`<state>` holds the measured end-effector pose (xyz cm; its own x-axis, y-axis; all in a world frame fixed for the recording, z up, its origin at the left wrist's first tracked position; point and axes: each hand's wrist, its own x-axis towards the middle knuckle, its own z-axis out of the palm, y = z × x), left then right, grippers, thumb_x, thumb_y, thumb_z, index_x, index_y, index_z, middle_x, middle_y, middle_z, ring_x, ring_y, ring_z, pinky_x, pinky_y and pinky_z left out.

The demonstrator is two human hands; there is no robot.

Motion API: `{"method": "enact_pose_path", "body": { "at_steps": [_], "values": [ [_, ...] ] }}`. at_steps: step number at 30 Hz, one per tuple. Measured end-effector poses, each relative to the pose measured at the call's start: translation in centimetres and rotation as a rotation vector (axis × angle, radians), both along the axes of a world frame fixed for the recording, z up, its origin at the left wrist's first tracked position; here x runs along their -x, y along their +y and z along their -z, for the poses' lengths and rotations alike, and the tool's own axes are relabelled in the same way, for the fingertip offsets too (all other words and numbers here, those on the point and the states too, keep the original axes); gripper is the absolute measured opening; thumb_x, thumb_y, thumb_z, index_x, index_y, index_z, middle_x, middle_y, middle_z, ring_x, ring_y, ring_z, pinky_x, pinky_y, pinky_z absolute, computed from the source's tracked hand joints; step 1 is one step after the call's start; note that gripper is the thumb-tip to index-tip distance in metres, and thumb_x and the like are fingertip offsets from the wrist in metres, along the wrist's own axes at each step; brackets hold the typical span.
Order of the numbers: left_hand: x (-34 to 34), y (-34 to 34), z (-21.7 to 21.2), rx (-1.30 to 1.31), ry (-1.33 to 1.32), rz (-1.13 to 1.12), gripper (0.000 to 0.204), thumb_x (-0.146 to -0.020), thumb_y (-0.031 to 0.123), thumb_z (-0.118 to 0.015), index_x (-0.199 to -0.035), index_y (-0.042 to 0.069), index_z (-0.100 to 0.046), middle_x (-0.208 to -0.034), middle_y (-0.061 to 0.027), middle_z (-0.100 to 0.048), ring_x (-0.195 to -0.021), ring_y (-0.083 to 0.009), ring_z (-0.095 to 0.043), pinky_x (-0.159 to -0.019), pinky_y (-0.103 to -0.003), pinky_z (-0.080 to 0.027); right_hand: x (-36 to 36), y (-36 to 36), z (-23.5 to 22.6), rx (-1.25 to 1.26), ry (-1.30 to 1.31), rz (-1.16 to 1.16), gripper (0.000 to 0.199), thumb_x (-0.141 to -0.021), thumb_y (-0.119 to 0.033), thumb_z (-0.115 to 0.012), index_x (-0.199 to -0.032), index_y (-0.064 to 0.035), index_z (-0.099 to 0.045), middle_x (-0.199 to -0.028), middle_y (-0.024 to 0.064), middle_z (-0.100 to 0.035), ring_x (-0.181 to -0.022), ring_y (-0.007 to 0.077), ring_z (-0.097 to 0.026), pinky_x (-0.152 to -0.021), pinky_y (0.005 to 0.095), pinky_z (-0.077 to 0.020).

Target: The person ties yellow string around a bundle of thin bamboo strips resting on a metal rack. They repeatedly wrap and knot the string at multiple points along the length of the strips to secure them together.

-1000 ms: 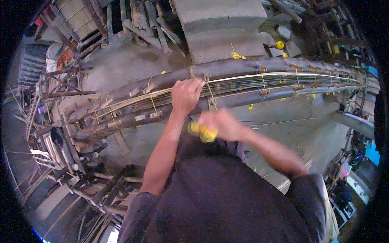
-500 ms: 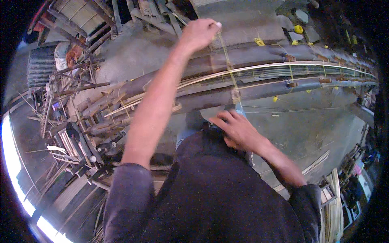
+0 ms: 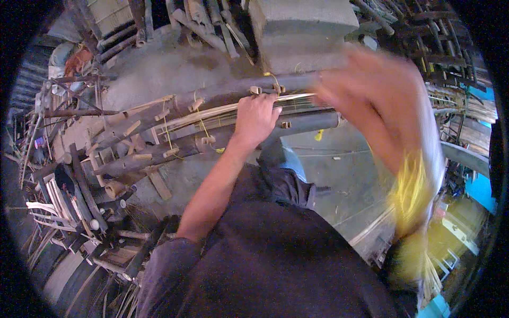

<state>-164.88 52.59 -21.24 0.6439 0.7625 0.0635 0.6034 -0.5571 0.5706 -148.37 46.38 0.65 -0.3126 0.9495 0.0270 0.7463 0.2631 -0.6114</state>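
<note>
Left hand on the pale strips, right hand a blur above the frame's far edge

The left hand (image 3: 256, 121) lies over the long pale strips (image 3: 214, 119), which run lengthwise between the far pole (image 3: 222, 91) and near pole (image 3: 313, 123) of a low frame. Its fingers are bent toward the far edge, with the thumb spread a little to the right; whether they grip a strip or only press on it, I cannot tell. A short wooden peg (image 3: 256, 90) on the far pole stands just beyond the fingertips.

The right hand (image 3: 339, 87) is badly smeared, right of the left one; how far open it is and what it has hold of cannot be told. Blurred yellow twine (image 3: 409, 191) hangs by the right arm, well outside the frame's near edge. Toward the frame's left end, thin yellow ties (image 3: 203, 127) cross the strips. A concrete block (image 3: 307, 40) sits beyond the far edge.
</note>
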Motion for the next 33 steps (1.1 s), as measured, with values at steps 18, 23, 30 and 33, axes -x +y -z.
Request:
{"method": "enact_pose_path", "body": {
  "at_steps": [18,23,30,33],
  "values": [
    [-3.3,-0.6,-2.9,0.334,-0.148,-0.071,0.024,-0.093,0.026,-0.055,-0.094,0.007,-0.07,-0.087,-0.009,-0.07,-0.08,-0.0232,-0.065,-0.072,-0.039,-0.047,3.4,-5.2,22.1,0.265,0.002,-0.279,0.013,-0.081,-0.018,-0.062,-0.088,-0.0068,-0.061,-0.078,0.0133,-0.064,-0.08,0.0339,-0.065,-0.073,0.0451,-0.0531],
    [-6.7,4.2,-7.6,0.546,-0.437,-0.085,0.027,-0.095,0.026,-0.051,-0.086,0.004,-0.064,-0.075,-0.0034,-0.059,-0.072,-0.0133,-0.055,-0.066,-0.033,-0.045,-2.1,-4.1,17.6,-0.213,0.205,0.056,0.02,-0.069,-0.014,-0.068,-0.087,-0.0087,-0.061,-0.085,0.009,-0.059,-0.082,0.0295,-0.062,-0.067,0.0419,-0.0535],
    [-10.4,14.7,3.4,0.633,0.055,-0.045,0.038,-0.093,0.039,-0.048,-0.09,0.005,-0.064,-0.08,-0.0085,-0.062,-0.077,-0.0191,-0.062,-0.068,-0.036,-0.048,-9.9,2.7,17.6,0.079,-0.022,0.312,0.014,-0.087,-0.018,-0.064,-0.089,-0.0041,-0.068,-0.084,0.012,-0.068,-0.077,0.0312,-0.065,-0.067,0.0395,-0.051],
    [-2.2,17.3,-1.4,0.22,0.087,-0.033,0.044,-0.095,0.043,-0.048,-0.101,0.004,-0.067,-0.095,-0.011,-0.07,-0.091,-0.0187,-0.066,-0.08,-0.034,-0.05,-8.5,-3.9,11.5,0.131,-0.019,0.599,0.009,-0.085,-0.009,-0.066,-0.088,-0.0007,-0.068,-0.077,0.0118,-0.067,-0.074,0.0206,-0.066,-0.068,0.0332,-0.0509]
  ]
}}
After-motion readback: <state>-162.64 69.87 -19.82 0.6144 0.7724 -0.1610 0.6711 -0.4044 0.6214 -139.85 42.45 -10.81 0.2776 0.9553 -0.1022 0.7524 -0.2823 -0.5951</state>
